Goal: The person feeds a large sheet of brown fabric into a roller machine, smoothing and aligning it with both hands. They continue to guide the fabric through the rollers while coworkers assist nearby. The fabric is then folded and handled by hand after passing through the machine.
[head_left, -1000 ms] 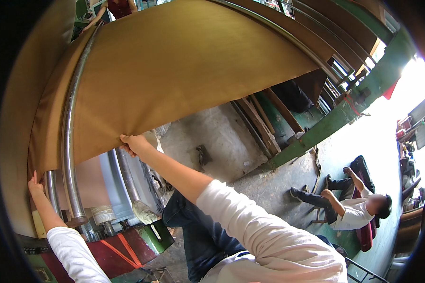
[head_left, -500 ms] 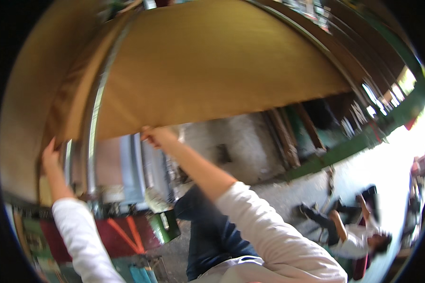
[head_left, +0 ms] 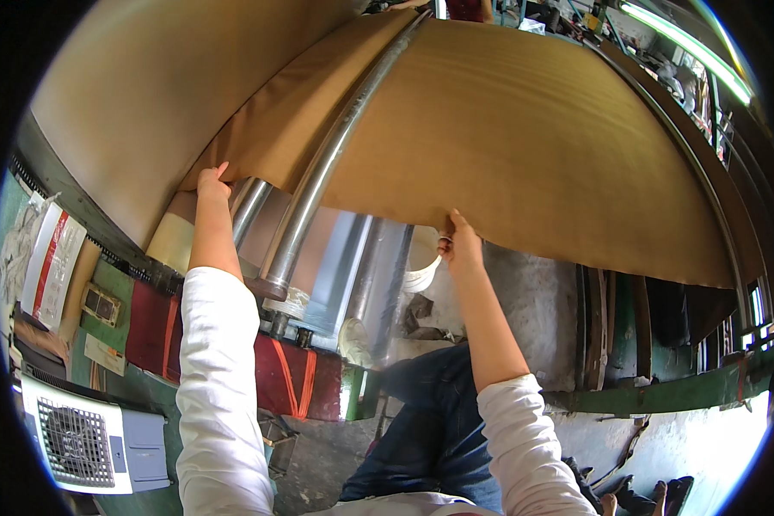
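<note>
A wide brown fabric sheet [head_left: 533, 138] stretches over the rollers of a machine, its near edge hanging loose towards me. With my left hand [head_left: 211, 180], I pinch that edge at the left, close to the big smooth drum [head_left: 189, 77]. My right hand [head_left: 462, 244] grips the same edge farther right, fingers curled and the index finger pointing up along the cloth. Between my hands a shiny metal roller [head_left: 344, 142] lies across the sheet. Below the edge, more rollers [head_left: 340, 267] show, some of them pale or shiny.
A white bucket [head_left: 422, 261] stands beneath the sheet. Dark red machine panels [head_left: 271, 371] with orange straps lie below the rollers. At lower left is a white fan-like unit with a grille [head_left: 73, 443]. A green frame rail [head_left: 671, 391] runs along the right; another person's legs [head_left: 641, 499] show beyond.
My view has swung, so the machine and both hands appear farther right. Both hands remain at the sheet's edge. The person at lower right has mostly left the picture.
</note>
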A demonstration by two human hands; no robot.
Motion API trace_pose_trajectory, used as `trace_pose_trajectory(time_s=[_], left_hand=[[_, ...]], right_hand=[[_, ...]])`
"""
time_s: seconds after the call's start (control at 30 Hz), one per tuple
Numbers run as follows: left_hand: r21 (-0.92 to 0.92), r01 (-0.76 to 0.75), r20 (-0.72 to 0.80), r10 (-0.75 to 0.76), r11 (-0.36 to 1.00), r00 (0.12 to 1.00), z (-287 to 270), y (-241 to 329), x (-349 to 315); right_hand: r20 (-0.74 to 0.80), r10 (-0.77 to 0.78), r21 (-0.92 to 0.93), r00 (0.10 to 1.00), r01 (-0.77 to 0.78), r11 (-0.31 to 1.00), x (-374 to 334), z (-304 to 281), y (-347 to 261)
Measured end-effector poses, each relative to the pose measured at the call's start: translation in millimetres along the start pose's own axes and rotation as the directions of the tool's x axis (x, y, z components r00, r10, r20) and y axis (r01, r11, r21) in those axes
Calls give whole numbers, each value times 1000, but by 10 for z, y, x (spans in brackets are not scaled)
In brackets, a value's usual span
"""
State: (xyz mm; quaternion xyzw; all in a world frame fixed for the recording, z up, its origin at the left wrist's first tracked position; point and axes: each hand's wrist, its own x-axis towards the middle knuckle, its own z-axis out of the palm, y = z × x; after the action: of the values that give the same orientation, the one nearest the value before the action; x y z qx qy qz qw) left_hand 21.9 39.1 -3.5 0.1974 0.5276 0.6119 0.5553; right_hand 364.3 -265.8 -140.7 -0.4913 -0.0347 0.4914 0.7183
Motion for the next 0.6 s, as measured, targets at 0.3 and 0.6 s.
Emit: trace_pose_trajectory(time_s=[0.3,0.6], left_hand=[[-203,66,-136,-95,977,986,-246,72,629],[202,24,186,-63,979,981,-33,-31,28]], right_hand=[[71,30,-48,997,-27,998,-75,113,35],[155,88,-96,984,-74,993,-102,145,23]])
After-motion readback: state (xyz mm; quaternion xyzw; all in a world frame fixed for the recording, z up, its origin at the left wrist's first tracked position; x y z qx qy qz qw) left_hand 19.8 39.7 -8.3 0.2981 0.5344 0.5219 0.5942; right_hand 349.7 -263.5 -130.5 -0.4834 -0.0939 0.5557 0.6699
